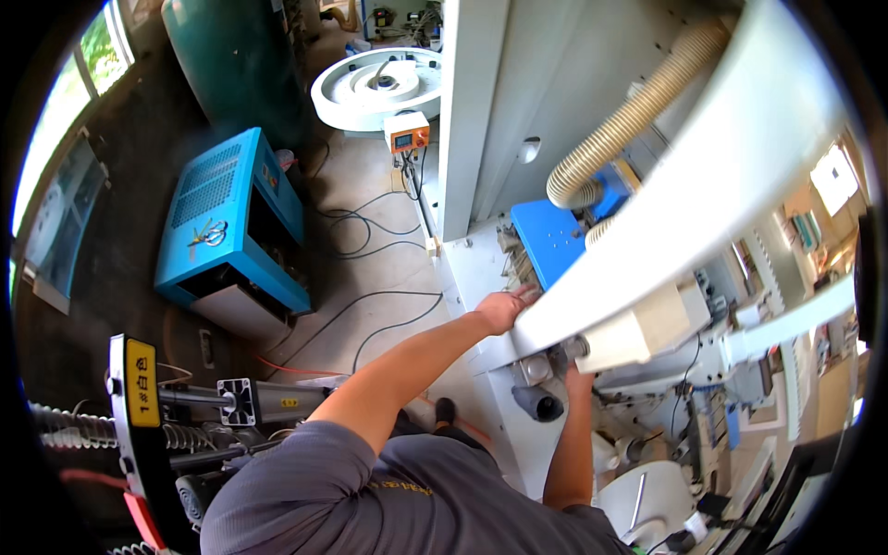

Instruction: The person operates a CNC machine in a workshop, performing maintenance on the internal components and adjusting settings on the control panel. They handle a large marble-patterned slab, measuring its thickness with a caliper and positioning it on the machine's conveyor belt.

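2 hands working around the lower end of a white curved piece on a machine.
The left hand [499, 313] reaches to the left side of the white curved piece [684, 190], near the blue plate [548, 240]; the right hand [579, 377] is on the other side, just below the cream housing [638, 335] and near the dark grey pipe [538, 404]. Fingers of both are partly hidden, so I cannot tell whether either is clamped on anything. The white piece slants from upper right down over the pale machine base [504, 430]. The step looks like steadying or adjusting it from 2 sides; in my judgement, the next move calls for a sure hold on each side, with fingertips clear of any gap.
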Demonstrator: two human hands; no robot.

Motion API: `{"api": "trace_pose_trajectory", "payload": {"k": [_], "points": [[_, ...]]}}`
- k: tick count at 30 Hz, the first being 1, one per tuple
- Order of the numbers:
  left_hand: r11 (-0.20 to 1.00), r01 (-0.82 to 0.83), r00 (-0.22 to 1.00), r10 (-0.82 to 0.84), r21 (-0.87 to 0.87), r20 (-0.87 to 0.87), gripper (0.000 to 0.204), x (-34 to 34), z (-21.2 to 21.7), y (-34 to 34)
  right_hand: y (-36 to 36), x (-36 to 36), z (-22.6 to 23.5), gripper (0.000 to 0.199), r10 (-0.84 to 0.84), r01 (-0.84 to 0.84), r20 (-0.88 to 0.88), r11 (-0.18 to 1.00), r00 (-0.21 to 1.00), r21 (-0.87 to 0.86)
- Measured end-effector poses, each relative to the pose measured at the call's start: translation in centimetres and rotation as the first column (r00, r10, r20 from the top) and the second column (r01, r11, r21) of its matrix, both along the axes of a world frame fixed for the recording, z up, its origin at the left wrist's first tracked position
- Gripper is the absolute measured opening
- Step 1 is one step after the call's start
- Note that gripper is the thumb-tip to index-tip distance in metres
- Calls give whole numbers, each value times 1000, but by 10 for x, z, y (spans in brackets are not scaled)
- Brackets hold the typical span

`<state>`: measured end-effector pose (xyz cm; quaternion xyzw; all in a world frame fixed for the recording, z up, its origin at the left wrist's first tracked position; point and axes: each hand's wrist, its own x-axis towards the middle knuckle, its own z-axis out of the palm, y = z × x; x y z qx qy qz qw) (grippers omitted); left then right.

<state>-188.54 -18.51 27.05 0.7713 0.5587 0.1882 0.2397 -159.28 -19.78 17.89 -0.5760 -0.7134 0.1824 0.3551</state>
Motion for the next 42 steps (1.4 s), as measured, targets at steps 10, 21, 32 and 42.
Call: {"api": "trace_pose_trajectory", "payload": {"k": [10,21,32,42], "points": [[889,450,852,-397,89,-341,15,-8,-35,82,-9,-8,25,40,-65,147,357,967,932,-209],[795,601,719,-584,-84,-376,13,-215,33,102,-21,-353,122,40,-228,232,279,973,933,18],[671,-461,422,742,-581,521,44,-574,-34,215,261,-366,45,21,-376,402,486,914,789,56],[-141,-841,-401,810,-523,428,100,-757,-77,332,411,-379,18,33,-219,210,558,974,800,82]]}}
